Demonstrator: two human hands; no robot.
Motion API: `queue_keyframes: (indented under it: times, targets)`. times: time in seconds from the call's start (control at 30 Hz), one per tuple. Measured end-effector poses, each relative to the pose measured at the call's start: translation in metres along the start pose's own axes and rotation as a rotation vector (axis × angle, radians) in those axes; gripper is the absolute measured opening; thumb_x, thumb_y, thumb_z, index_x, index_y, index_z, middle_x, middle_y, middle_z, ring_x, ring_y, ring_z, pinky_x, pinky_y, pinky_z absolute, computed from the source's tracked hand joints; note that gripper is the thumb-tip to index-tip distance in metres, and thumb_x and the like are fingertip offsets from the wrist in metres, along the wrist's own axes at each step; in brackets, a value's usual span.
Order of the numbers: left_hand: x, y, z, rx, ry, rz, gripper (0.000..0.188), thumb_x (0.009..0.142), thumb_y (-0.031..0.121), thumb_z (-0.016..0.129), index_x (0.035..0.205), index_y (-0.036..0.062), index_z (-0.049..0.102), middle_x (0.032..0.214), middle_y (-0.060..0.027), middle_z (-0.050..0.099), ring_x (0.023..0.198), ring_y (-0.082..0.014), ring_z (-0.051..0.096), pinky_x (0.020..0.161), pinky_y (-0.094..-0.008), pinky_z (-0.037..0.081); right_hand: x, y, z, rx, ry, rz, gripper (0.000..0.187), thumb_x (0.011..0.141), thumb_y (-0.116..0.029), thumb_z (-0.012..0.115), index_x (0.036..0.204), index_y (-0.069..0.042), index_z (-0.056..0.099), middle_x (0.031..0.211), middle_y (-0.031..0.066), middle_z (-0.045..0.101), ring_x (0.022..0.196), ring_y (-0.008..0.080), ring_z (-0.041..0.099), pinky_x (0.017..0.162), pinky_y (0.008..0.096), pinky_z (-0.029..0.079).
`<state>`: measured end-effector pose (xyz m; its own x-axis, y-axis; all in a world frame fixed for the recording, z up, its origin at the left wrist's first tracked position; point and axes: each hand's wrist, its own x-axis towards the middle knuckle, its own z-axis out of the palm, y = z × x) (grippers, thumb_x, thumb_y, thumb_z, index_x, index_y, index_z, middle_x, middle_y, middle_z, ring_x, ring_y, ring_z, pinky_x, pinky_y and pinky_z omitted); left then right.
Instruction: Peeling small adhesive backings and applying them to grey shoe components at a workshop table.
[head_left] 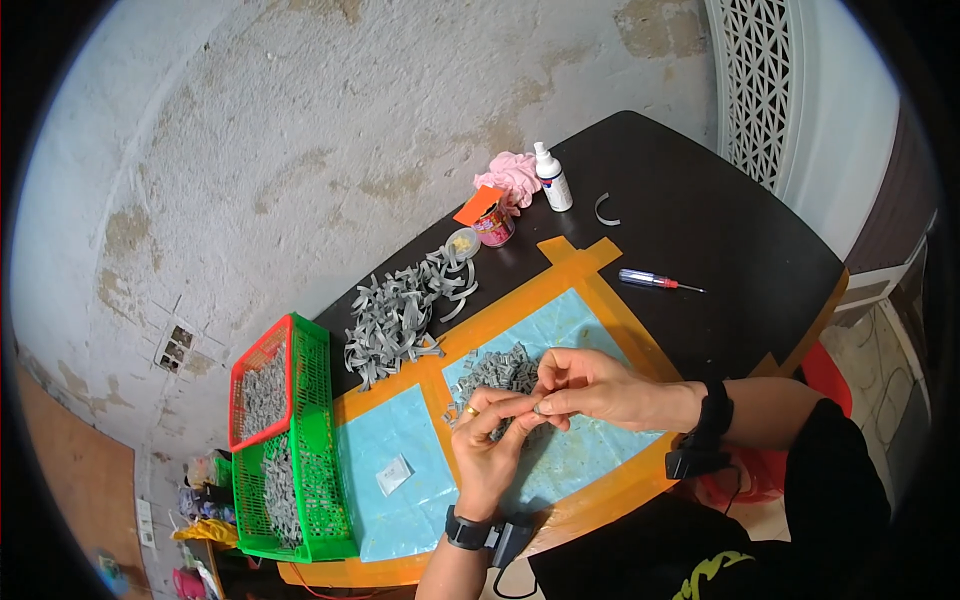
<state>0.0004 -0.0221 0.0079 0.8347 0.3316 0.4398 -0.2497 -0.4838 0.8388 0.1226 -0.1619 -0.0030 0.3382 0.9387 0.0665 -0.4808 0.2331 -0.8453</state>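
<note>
My left hand and my right hand meet over the light blue mat, fingertips pinched together on a small grey part. Just behind them lies a heap of small grey pieces on the mat. A larger pile of curved grey strips rests on the black table beyond the mat's orange tape border. Both wrists wear black bands.
A green basket and a red basket hold grey pieces at the left. A screwdriver, a white bottle, a small can, a pink cloth and one loose grey strip lie on the table. A small white packet sits on the mat.
</note>
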Motion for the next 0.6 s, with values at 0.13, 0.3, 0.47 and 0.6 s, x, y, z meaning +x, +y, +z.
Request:
queue_keyframes:
  times: [0.13, 0.3, 0.47, 0.6]
  targets:
    - [0.006, 0.005, 0.006, -0.177, 0.107, -0.175, 0.015, 0.071, -0.005, 0.075, 0.084, 0.0006, 0.068, 0.084, -0.0034, 0.06, 0.08, -0.0141, 0.055, 0.075, -0.0265, 0.045, 0.003, 0.0, -0.003, -0.002, 0.03, -0.024, 0.017, 0.085, -0.007, 0.064, 0.09, -0.005, 0.047, 0.081, 0.0035, 0.058, 0.071, 0.0108, 0.055, 0.066, 0.0251, 0.046]
    - [0.003, -0.003, -0.002, -0.038, 0.019, -0.137, 0.015, 0.071, -0.007, 0.075, 0.08, 0.0007, 0.066, 0.085, -0.0028, 0.059, 0.082, -0.0132, 0.055, 0.076, -0.0262, 0.045, 0.005, -0.003, -0.006, -0.173, -0.043, -0.161, 0.018, 0.085, -0.004, 0.063, 0.09, -0.006, 0.046, 0.084, 0.0017, 0.055, 0.075, 0.0081, 0.053, 0.068, 0.0247, 0.045]
    - [0.003, 0.001, -0.01, -0.193, -0.09, -0.222, 0.015, 0.071, -0.007, 0.075, 0.081, 0.001, 0.067, 0.086, -0.0029, 0.059, 0.084, -0.0131, 0.055, 0.077, -0.0261, 0.045, 0.006, -0.005, -0.008, -0.304, -0.125, -0.267, 0.02, 0.084, -0.001, 0.064, 0.092, -0.005, 0.046, 0.088, 0.0018, 0.054, 0.079, 0.0073, 0.051, 0.072, 0.0242, 0.045]
    - [0.003, 0.004, -0.019, -0.128, -0.192, -0.251, 0.013, 0.073, -0.005, 0.074, 0.083, 0.0005, 0.068, 0.087, -0.0031, 0.06, 0.084, -0.0134, 0.056, 0.079, -0.0266, 0.045, 0.006, -0.006, -0.008, -0.459, -0.171, -0.317, 0.02, 0.085, 0.0, 0.063, 0.093, -0.005, 0.045, 0.089, 0.0023, 0.054, 0.082, 0.0077, 0.052, 0.073, 0.0249, 0.045]
